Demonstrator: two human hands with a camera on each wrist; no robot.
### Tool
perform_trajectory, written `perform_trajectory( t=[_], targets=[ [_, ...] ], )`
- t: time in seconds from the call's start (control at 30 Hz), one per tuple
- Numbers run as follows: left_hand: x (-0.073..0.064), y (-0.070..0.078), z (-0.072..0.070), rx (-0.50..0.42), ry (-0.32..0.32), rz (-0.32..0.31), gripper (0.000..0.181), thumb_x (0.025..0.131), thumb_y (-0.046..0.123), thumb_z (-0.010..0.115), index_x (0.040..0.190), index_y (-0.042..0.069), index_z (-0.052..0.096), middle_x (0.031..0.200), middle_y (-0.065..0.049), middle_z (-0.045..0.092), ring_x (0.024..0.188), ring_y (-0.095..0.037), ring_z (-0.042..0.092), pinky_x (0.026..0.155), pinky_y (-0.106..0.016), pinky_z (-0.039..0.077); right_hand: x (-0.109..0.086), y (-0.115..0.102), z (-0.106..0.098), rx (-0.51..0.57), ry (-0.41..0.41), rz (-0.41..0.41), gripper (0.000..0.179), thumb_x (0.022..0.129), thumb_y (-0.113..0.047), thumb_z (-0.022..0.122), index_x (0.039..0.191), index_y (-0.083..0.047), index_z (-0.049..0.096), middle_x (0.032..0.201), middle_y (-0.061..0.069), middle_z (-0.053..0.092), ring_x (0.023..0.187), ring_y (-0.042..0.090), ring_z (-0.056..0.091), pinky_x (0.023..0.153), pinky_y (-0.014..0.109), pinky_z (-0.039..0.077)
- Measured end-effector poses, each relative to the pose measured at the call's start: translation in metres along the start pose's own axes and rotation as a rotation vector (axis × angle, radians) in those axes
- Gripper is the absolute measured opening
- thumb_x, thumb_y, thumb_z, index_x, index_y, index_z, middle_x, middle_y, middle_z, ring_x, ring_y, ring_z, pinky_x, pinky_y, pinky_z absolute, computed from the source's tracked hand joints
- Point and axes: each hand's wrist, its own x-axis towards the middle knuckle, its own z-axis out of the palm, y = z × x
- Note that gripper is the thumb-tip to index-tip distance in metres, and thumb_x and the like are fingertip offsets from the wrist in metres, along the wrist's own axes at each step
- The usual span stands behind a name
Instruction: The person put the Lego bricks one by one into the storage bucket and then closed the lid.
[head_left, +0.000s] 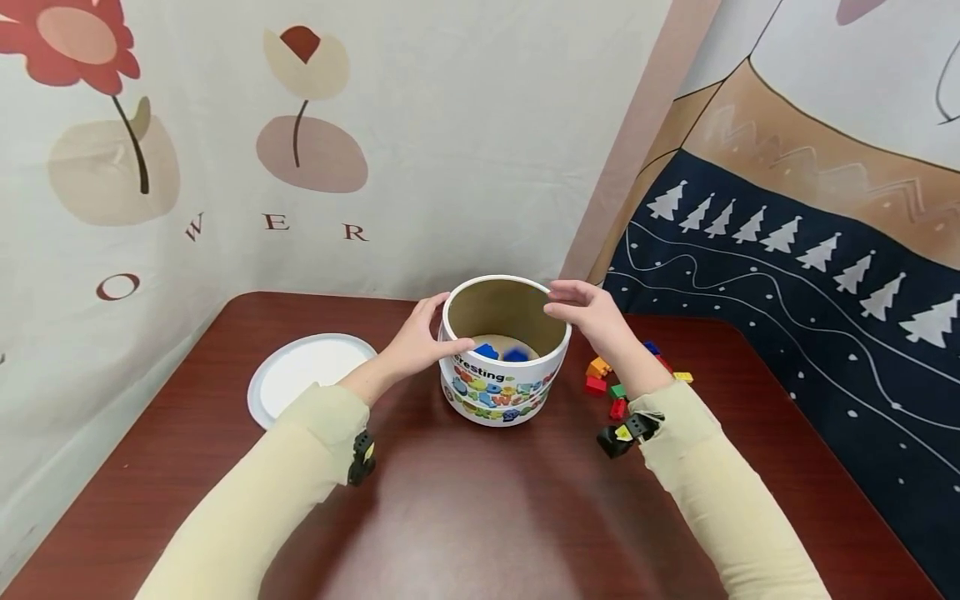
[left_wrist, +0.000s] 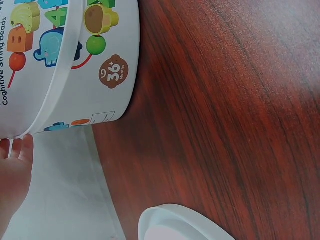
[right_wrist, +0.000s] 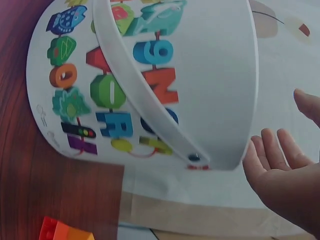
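A round white bucket [head_left: 498,392] printed with colourful letters and beads stands lidless on the table. Down inside it lie blue blocks [head_left: 515,355]. My left hand [head_left: 411,343] holds the bucket's left side, its thumb lying over the front rim and the fingers round the outer wall. At the opposite side, my right hand [head_left: 597,321] hovers by the rim with fingers loosely bent and thumb apart, gripping nothing. In the right wrist view, the fingertips of the right hand [right_wrist: 282,170] come close to the bucket's upper edge [right_wrist: 252,90]. A white handle band [right_wrist: 137,90] hangs across the bucket's side.
The white lid [head_left: 311,375] lies on the brown table [head_left: 465,517], left of the bucket. Several loose toy bricks [head_left: 596,385] in red, orange, green, blue and yellow are scattered under and beside the right forearm. A printed cloth [head_left: 465,167] hangs behind the table.
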Motion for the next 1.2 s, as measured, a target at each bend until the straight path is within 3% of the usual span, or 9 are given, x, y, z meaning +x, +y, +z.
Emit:
perform_trajectory(
  t=[0.13, 0.3, 0.47, 0.63, 0.77, 0.87, 1.0, 1.2],
  targets=[
    [0.0, -0.001, 0.0, -0.006, 0.0, 0.003, 0.09, 0.077, 0.033, 0.075, 0.146, 0.007, 0.024, 0.147, -0.016, 0.027, 0.136, -0.032, 0.029, 0.11, -0.053, 0.029, -0.008, 0.002, -0.013, 0.016, 0.014, -0.025, 0.05, 0.092, -0.019, 0.058, 0.136, -0.002, 0.043, 0.137, 0.021, 0.046, 0.119, 0.026, 0.05, 0.106, 0.04, 0.039],
    [0.002, -0.002, 0.0, -0.006, 0.005, 0.006, 0.09, 0.077, 0.033, 0.075, 0.146, 0.006, 0.023, 0.147, -0.016, 0.027, 0.136, -0.031, 0.028, 0.111, -0.053, 0.028, -0.021, 0.013, -0.039, -0.026, 0.051, -0.01, 0.052, 0.093, -0.025, 0.057, 0.137, -0.003, 0.042, 0.135, 0.018, 0.047, 0.103, 0.005, 0.055, 0.094, 0.023, 0.048],
    [0.001, -0.003, -0.001, -0.012, 0.008, 0.003, 0.089, 0.078, 0.032, 0.074, 0.147, 0.007, 0.023, 0.148, -0.016, 0.025, 0.137, -0.031, 0.027, 0.112, -0.052, 0.027, -0.038, 0.035, -0.068, -0.07, 0.093, 0.023, 0.056, 0.093, -0.03, 0.057, 0.137, -0.001, 0.04, 0.119, 0.003, 0.053, 0.093, -0.004, 0.057, 0.083, 0.012, 0.049],
    [0.002, -0.003, -0.001, -0.012, 0.007, 0.01, 0.089, 0.078, 0.033, 0.074, 0.146, 0.007, 0.023, 0.148, -0.015, 0.026, 0.137, -0.03, 0.028, 0.112, -0.052, 0.027, -0.052, 0.068, -0.094, -0.074, 0.139, 0.086, 0.058, 0.092, -0.03, 0.059, 0.137, 0.001, 0.039, 0.104, -0.01, 0.052, 0.086, -0.006, 0.058, 0.078, 0.011, 0.05],
    [0.003, -0.002, 0.0, -0.01, -0.001, 0.007, 0.089, 0.078, 0.034, 0.074, 0.147, 0.008, 0.023, 0.148, -0.015, 0.026, 0.136, -0.03, 0.028, 0.111, -0.052, 0.028, -0.062, 0.097, -0.11, -0.096, 0.155, 0.15, 0.061, 0.092, -0.03, 0.059, 0.138, 0.003, 0.036, 0.119, 0.009, 0.053, 0.084, -0.009, 0.057, 0.081, 0.015, 0.051],
    [0.003, -0.001, 0.001, -0.008, -0.002, 0.013, 0.089, 0.078, 0.033, 0.074, 0.146, 0.007, 0.023, 0.147, -0.016, 0.027, 0.136, -0.031, 0.029, 0.111, -0.052, 0.028, -0.07, 0.114, -0.116, -0.139, 0.151, 0.202, 0.064, 0.093, -0.032, 0.056, 0.14, 0.004, 0.033, 0.134, 0.025, 0.043, 0.087, -0.009, 0.054, 0.089, 0.021, 0.05],
    [0.003, -0.001, 0.001, -0.008, 0.002, 0.018, 0.088, 0.078, 0.032, 0.074, 0.146, 0.007, 0.024, 0.147, -0.016, 0.027, 0.135, -0.031, 0.029, 0.111, -0.052, 0.029, -0.077, 0.131, -0.12, -0.201, 0.14, 0.277, 0.065, 0.093, -0.034, 0.055, 0.141, 0.003, 0.032, 0.139, 0.027, 0.039, 0.091, -0.005, 0.05, 0.096, 0.029, 0.047],
    [0.003, -0.003, 0.001, -0.005, 0.003, 0.019, 0.086, 0.079, 0.032, 0.074, 0.146, 0.008, 0.024, 0.146, -0.015, 0.028, 0.135, -0.03, 0.029, 0.111, -0.052, 0.029, -0.082, 0.146, -0.118, -0.198, 0.11, 0.323, 0.065, 0.093, -0.03, 0.057, 0.141, 0.004, 0.031, 0.141, 0.029, 0.036, 0.09, -0.004, 0.049, 0.084, 0.017, 0.049]
  ],
)
